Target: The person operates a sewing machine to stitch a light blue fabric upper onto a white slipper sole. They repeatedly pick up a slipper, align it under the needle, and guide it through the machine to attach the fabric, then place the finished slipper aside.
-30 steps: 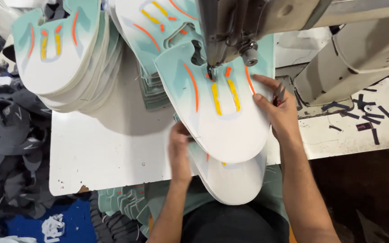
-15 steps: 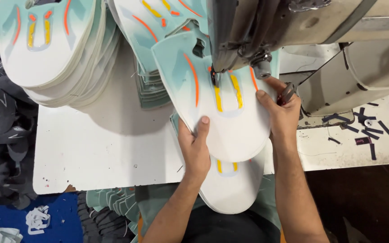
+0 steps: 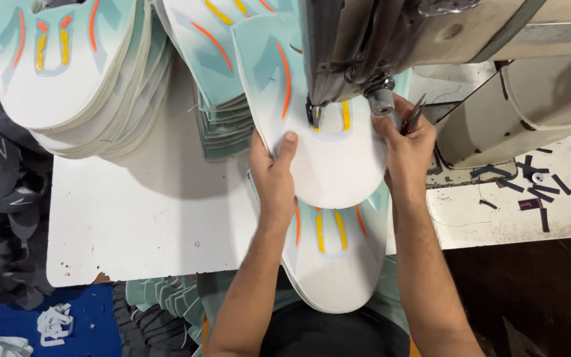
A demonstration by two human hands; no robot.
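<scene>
Left hand (image 3: 273,173): lying flat on the near left part of the white and mint shoe-upper panel (image 3: 325,165), fingers (image 3: 287,144) together and pressing down on its edge; since a second ago it has been sliding up from the panel's near rim toward the needle.
Right hand (image 3: 406,147): pinching the panel's right edge, with the fingers closed on it just beside the presser foot (image 3: 314,118); small metal snips (image 3: 412,116) are sticking up out of the same grip.
Panel: sitting under the sewing machine head (image 3: 391,39), between the two sets of fingers, its orange and yellow stripes running up under the foot. Compared with the earlier views it is lying turned and shifted to the left, so a different stretch of the stripes is now at the needle; this suggests the seam is being steered round the curve.
Below the wrists: a second, matching panel (image 3: 335,264) is hanging over the near edge of the white surface (image 3: 140,218).
Beyond the left fingers: two stacks of like panels, the far left stack (image 3: 67,73) and the middle stack (image 3: 219,99).
Right of the right fingers: dark offcuts (image 3: 530,188) are lying scattered.
Far left: grey shoe pieces (image 3: 1,198) are piling up.
</scene>
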